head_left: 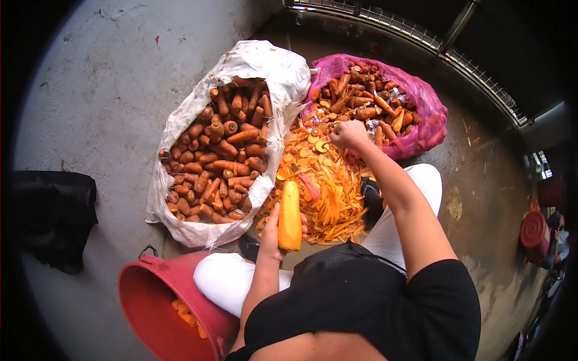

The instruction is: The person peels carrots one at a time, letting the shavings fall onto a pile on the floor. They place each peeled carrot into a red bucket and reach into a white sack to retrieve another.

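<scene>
My left hand (271,234) is closed around a peeled carrot (290,218), bright orange and upright in front of my lap. Stretched forward, my right hand (349,133) makes a fist over the near edge of the pink mesh sack (430,117); what it holds, if anything, is hidden. Below it spreads a heap of carrot peelings (328,210), with round cut ends among them. Unpeeled carrots (223,147) fill the open white sack (280,66) at left. Inside the pink sack lie more carrots (361,99), mixed with scraps.
A red bucket (141,280) lies tilted beside my left leg, with a few orange pieces (188,313) inside. Black cloth or a bag (57,210) is at far left. Metal grating (391,21) runs along the back. At far right are another red bucket (533,228) and a person (561,240).
</scene>
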### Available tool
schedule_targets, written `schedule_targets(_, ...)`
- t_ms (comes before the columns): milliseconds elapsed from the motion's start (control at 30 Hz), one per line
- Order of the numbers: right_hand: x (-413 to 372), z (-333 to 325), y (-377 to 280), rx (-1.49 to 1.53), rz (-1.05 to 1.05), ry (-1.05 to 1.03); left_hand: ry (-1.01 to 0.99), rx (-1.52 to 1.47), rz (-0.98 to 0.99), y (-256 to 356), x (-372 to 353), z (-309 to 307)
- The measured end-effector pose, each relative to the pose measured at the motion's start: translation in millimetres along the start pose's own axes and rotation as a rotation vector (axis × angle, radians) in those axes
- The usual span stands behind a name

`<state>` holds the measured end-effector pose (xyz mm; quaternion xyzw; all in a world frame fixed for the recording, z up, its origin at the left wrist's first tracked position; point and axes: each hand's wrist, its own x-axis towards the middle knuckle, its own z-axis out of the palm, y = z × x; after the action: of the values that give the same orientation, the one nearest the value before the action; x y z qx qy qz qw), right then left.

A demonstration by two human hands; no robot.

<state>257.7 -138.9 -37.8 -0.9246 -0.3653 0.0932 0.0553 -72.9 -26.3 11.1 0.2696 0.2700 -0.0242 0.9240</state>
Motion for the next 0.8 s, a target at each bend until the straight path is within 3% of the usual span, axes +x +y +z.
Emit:
schedule_targets(100,-21.2,3.7,-28.7,0.173,-0.008,0.042,-0.013,-0.140,0.022,0.9,8.6,3.0)
schedule_targets(133,-30.5,4.3,-39.4,0.421,-0.010,0.045,-0.020,-0.177,0.011,0.4,12.2,3.2)
schedule_targets(233,-72.4,-26.6,-86.2,0.720,-0.137,0.128,0.038,-0.195,-0.011,-4.6,16.6,1.8)
schedule_targets(333,-97.5,-30.1,-106.5,0.594,-0.394,0.213,0.122,-0.129,-0.024,-7.1,16.0,1.5)
schedule_targets(367,-102.8,-28.8,-112.2,0.534,-0.502,0.365,0.120,-0.096,-0.006,-7.6,14.7,2.8)
schedule_targets(633,-67.6,-27.0,-106.0,0.411,-0.706,0.338,0.127,0.179,0.053,-12.1,4.8,11.5)
schedule_targets(700,-32.3,-28.6,-82.5,0.386,-0.473,0.271,0.028,0.219,0.035,-9.6,1.7,11.4)
schedule_targets(733,-8.5,-31.9,-63.4,0.148,-0.267,0.071,-0.004,0.201,0.020,-10.3,-6.6,15.3)
schedule_targets(767,11.4,-17.2,-36.0,0.012,-0.125,0.118,-0.034,0.188,0.000,-10.4,-12.0,17.4)
schedule_targets(800,16.0,-25.0,-18.5,-0.032,0.040,-0.050,-0.035,0.163,-0.033,-9.8,-13.6,17.4)
